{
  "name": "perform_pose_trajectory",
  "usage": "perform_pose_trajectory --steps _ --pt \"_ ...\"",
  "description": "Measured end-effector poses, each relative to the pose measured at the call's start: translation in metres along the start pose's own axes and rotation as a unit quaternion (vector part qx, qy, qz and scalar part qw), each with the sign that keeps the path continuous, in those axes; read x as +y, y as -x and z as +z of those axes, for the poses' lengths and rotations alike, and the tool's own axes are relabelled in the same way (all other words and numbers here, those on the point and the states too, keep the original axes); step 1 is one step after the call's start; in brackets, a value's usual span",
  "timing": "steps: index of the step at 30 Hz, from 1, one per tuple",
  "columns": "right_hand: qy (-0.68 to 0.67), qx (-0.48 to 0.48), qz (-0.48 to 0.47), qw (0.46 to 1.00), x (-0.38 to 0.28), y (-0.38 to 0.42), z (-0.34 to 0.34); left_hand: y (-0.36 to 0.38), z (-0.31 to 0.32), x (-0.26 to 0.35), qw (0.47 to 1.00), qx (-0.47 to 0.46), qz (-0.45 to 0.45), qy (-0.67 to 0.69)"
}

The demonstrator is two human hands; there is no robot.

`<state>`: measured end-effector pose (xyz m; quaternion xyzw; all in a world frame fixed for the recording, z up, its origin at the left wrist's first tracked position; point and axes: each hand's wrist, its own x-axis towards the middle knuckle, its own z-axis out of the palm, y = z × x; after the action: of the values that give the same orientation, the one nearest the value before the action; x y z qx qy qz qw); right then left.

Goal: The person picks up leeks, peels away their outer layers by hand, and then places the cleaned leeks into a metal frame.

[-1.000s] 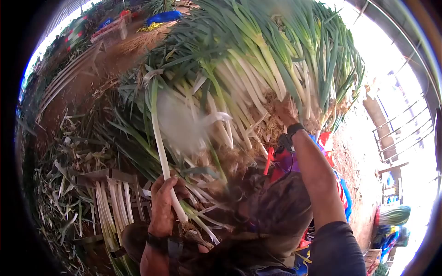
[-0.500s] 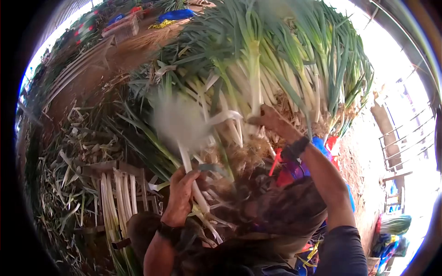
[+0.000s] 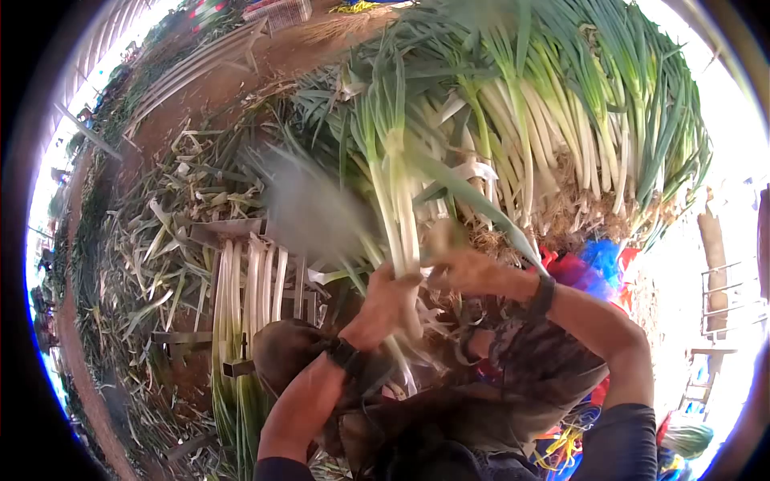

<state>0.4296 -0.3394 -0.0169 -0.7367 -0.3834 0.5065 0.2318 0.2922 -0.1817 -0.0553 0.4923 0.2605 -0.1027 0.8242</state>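
Observation:
My left hand (image 3: 387,303) is closed around the white lower stems of a couple of leeks (image 3: 393,184), which stand upright with their green leaves pointing away from me. Just right of it, my right hand (image 3: 473,272) has its fingers curled in beside the stems; motion blurs the fingertips, and I cannot tell what they pinch. A long loose leek leaf (image 3: 481,200) slants from the held leeks down to my right wrist. Behind both hands lies a big pile of leeks (image 3: 553,136), roots towards me.
To the left, a rack (image 3: 228,232) holds a row of cleaned white leeks (image 3: 255,280). Stripped leaves (image 3: 168,272) litter the ground around it. Blue and red plastic (image 3: 601,260) lies beyond my right forearm. A crate (image 3: 277,12) stands far back. A blurry smudge covers part of the view.
My right hand has brought a leek from the pile over to my left hand, which now grips it. Both hands have come close together, and the view has shifted left.

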Motion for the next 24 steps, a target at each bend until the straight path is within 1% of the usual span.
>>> perform_pose_trajectory --steps 1,2,3,4,5,6,7,8,9,10,11,12,13,14,15,16,17,19,20,21,22,23,24 --pt "-0.097 0.096 0.022 0.99 0.036 -0.031 0.002 0.005 0.0 0.004 1.0 -0.001 -0.001 0.0" --pt "-0.192 0.191 0.045 0.962 0.072 -0.062 0.004 0.014 0.003 0.011 1.0 -0.016 0.018 -0.001" --pt "-0.122 0.263 -0.018 0.957 0.03 -0.034 -0.015 0.019 0.005 0.014 0.999 -0.031 0.038 -0.002" --pt "-0.051 0.331 -0.082 0.939 -0.018 -0.005 -0.037 0.02 0.005 0.011 0.999 -0.026 0.038 -0.019" --pt "-0.051 0.331 -0.083 0.939 -0.001 -0.026 -0.048 0.024 0.009 0.009 0.999 -0.025 0.038 -0.02" --pt "0.007 0.433 -0.144 0.89 0.031 -0.059 -0.058 0.029 0.013 0.007 0.997 -0.012 0.063 -0.042" --pt "0.064 0.527 -0.201 0.824 0.048 -0.078 -0.065 0.035 0.015 0.004 0.994 0.001 0.087 -0.064" --pt "0.064 0.526 -0.203 0.823 0.037 -0.074 -0.071 0.024 0.005 -0.012 0.99 0.01 0.08 -0.116" --pt "-0.065 0.422 -0.119 0.896 0.019 -0.064 -0.075 0.028 0.005 -0.01 0.99 0.013 0.08 -0.116" --pt "-0.191 0.3 -0.029 0.934 0.008 -0.061 -0.078 0.035 0.007 -0.007 0.988 0.017 0.059 -0.139" --pt "-0.192 0.297 -0.031 0.935 0.008 -0.064 -0.084 0.04 0.006 -0.005 0.986 0.022 0.038 -0.16" --pt "-0.119 0.258 0.005 0.959 0.007 -0.066 -0.092 0.043 0.001 -0.005 0.986 0.027 0.038 -0.16" --pt "-0.045 0.218 0.043 0.974 0.008 -0.07 -0.095 0.045 -0.009 -0.005 0.975 0.02 0.074 -0.207" --pt "-0.082 0.234 0.02 0.969 -0.012 -0.058 -0.09 0.047 -0.018 -0.005 0.961 0.012 0.108 -0.254" --pt "-0.082 0.231 0.02 0.969 -0.031 -0.045 -0.082 0.047 -0.024 -0.007 0.944 0.003 0.142 -0.299" --pt "-0.069 0.163 0.036 0.984 -0.05 -0.032 -0.074 0.04 -0.024 -0.006 0.975 0.027 0.081 -0.204" --pt "-0.057 0.096 0.054 0.992 -0.067 -0.017 -0.062 0.035 -0.031 -0.007 0.976 0.027 0.079 -0.203" --pt "-0.019 -0.079 0.011 0.997 -0.092 0.018 -0.025 0.025 -0.042 -0.008 0.981 -0.005 0.148 -0.128" --pt "0.064 -0.15 -0.096 0.982 -0.073 0.018 -0.005 0.034 -0.025 0.016 0.988 0.067 0.051 -0.127" --pt "0.145 -0.216 -0.202 0.944 -0.067 0.019 0.008 0.03 -0.027 0.014 0.988 0.065 0.048 -0.129" --pt "0.141 -0.212 -0.201 0.946 -0.06 0.022 0.013 0.023 -0.031 0.008 0.994 0.061 0.048 -0.076" --pt "0.145 -0.263 -0.097 0.949 -0.072 0.031 0.015 0.02 -0.033 0.005 0.997 0.057 0.049 -0.023" --pt "0.149 -0.311 0.007 0.939 -0.08 0.035 0.018 0.021 -0.033 0.005 0.997 0.039 0.038 0.049"
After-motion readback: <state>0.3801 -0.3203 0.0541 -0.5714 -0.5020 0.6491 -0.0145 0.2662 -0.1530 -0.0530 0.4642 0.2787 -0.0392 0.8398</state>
